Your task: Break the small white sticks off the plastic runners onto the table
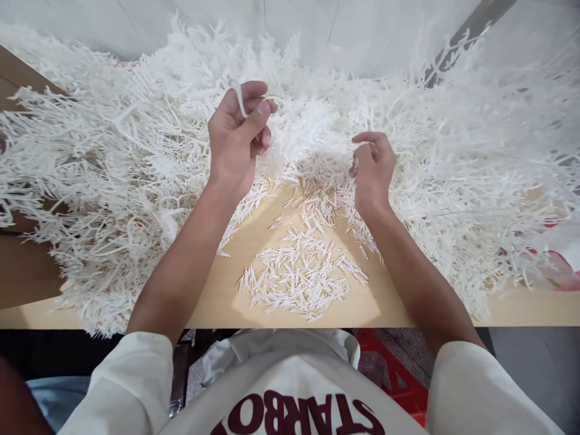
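Note:
My left hand [238,136] is raised over the heap, thumb pressed toward curled fingers. A thin white strand [240,101] runs across these fingers and is pinched there. To the right and a little lower, my right hand [375,163] is closed, with its index finger bent over the thumb; what it grips, if anything, I cannot make out. Between and behind both hands spreads a big tangled heap of white branching strands [149,151]. In front of the hands, many short white sticks [301,275] lie loose on the wooden table [217,302].
A cardboard box [27,266] stands at the left edge. A red-and-white plastic bag [555,266] lies at the right. Behind the heap is a pale wall [299,24]. Below the table's front edge, something red [399,374] shows beside my shirt.

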Demonstrator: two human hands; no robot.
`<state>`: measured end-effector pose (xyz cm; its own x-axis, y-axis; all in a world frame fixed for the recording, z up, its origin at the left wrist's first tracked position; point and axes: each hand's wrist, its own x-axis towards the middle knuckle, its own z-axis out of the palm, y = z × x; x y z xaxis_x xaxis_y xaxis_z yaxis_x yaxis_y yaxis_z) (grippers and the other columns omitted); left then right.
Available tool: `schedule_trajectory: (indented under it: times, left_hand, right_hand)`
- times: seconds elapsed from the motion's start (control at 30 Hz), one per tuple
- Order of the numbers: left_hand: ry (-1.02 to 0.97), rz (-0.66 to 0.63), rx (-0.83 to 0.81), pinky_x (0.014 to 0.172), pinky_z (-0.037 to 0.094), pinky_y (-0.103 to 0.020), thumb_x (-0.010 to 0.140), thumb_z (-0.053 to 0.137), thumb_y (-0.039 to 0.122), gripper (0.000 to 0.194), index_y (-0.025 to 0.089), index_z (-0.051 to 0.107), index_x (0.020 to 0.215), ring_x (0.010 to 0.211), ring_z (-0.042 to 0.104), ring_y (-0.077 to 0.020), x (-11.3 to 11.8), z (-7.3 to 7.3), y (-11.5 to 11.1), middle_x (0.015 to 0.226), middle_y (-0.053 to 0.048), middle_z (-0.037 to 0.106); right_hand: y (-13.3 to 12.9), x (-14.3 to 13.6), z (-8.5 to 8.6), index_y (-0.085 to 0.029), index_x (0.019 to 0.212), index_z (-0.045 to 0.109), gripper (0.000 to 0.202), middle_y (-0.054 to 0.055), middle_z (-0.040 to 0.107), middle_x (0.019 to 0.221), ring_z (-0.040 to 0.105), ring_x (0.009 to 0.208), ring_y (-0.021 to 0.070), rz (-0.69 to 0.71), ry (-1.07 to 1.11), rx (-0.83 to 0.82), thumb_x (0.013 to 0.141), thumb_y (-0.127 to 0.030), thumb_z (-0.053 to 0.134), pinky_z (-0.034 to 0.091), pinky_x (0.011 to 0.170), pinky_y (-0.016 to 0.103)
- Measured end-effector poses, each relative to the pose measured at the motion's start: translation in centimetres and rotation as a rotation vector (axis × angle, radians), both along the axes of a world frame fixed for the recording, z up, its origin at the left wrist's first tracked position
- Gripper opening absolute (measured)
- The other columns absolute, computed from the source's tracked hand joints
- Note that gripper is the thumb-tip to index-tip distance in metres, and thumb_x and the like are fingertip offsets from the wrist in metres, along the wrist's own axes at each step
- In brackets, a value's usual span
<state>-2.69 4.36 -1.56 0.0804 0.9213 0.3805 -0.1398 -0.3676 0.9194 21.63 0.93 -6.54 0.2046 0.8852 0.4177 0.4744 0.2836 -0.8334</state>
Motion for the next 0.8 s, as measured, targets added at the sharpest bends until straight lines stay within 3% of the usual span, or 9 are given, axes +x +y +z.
schedule_trajectory:
  times: [0.13, 0.27, 0.4, 0.53, 0.67, 0.73, 0.8]
  left_hand:
    - [0.05, 0.011, -0.059, 0.031, 0.02, -0.028, 0.082, 0.062, 0.054, 0.027, 0.032, 0.057, 0.097, 0.043, 0.045, -0.0022, 0.4, 0.5, -0.9, 0.1, 0.003, 0.068]
    - [0.061, -0.063, -0.036, 0.03, 0.029, -0.026, 0.084, 0.058, 0.055, 0.031, 0.031, 0.054, 0.103, 0.047, 0.051, -0.0044, 1.6, 0.1, -1.7, 0.107, -0.001, 0.067]
    - [0.027, -0.171, -0.072, 0.035, 0.039, -0.025, 0.086, 0.057, 0.05, 0.029, 0.029, 0.051, 0.105, 0.056, 0.057, -0.0077, 2.7, -0.8, -2.0, 0.108, -0.001, 0.066]
    - [-0.061, -0.041, -0.057, 0.039, 0.037, -0.026, 0.087, 0.057, 0.05, 0.025, 0.032, 0.048, 0.1, 0.054, 0.055, -0.0065, 2.0, -2.0, -0.8, 0.099, 0.003, 0.067]
    - [0.026, 0.014, -0.112, 0.039, 0.028, -0.029, 0.078, 0.063, 0.06, 0.037, 0.033, 0.048, 0.1, 0.052, 0.049, -0.0049, 0.2, -3.2, 1.1, 0.1, 0.006, 0.07]
    - [0.063, -0.018, -0.086, 0.039, 0.025, -0.028, 0.074, 0.068, 0.061, 0.04, 0.032, 0.049, 0.095, 0.05, 0.042, -0.0025, -0.4, -3.3, 1.8, 0.094, 0.008, 0.071]
    - [0.084, -0.036, -0.038, 0.04, 0.024, -0.026, 0.073, 0.071, 0.058, 0.04, 0.031, 0.049, 0.093, 0.049, 0.038, -0.0017, -0.8, -2.9, 1.9, 0.089, 0.009, 0.071]
  right_hand:
    - [-0.7, -0.8, 1.2, -0.028, 0.096, 0.059, 0.043, 0.001, 0.055, 0.081, 0.056, 0.072, 0.0136, 0.04, -0.045, -0.047, 0.089, -0.064, 0.037, 0.045, 0.058, 0.029]
    - [-2.3, -2.9, 3.5, -0.03, 0.108, 0.056, 0.049, 0.004, 0.06, 0.102, 0.059, 0.094, 0.0177, 0.148, -0.097, -0.067, 0.09, -0.067, 0.029, 0.05, 0.071, 0.032]
    - [-3.3, -4.1, 4.4, -0.029, 0.108, 0.057, 0.045, 0.002, 0.063, 0.101, 0.06, 0.086, 0.0162, 0.3, -0.155, -0.12, 0.083, -0.065, 0.051, 0.051, 0.069, 0.032]
    - [-4.3, -4.3, 4.9, -0.026, 0.088, 0.061, 0.029, 0.0, 0.064, 0.087, 0.057, 0.074, 0.0128, 0.277, -0.198, -0.028, 0.083, -0.054, 0.057, 0.05, 0.066, 0.03]
    - [-5.0, -3.9, 6.0, -0.026, 0.077, 0.061, 0.019, -0.001, 0.061, 0.074, 0.054, 0.066, 0.0122, 0.407, -0.228, 0.033, 0.081, -0.044, 0.063, 0.048, 0.064, 0.032]
    - [-4.7, -3.3, 6.4, -0.027, 0.078, 0.06, 0.017, 0.0, 0.06, 0.076, 0.053, 0.065, 0.0128, 0.365, -0.183, 0.049, 0.08, -0.042, 0.066, 0.046, 0.062, 0.033]
    - [-3.9, -2.4, 6.8, -0.028, 0.082, 0.057, 0.016, 0.002, 0.058, 0.08, 0.052, 0.069, 0.0149, 0.184, -0.079, 0.145, 0.08, -0.041, 0.067, 0.045, 0.063, 0.034]
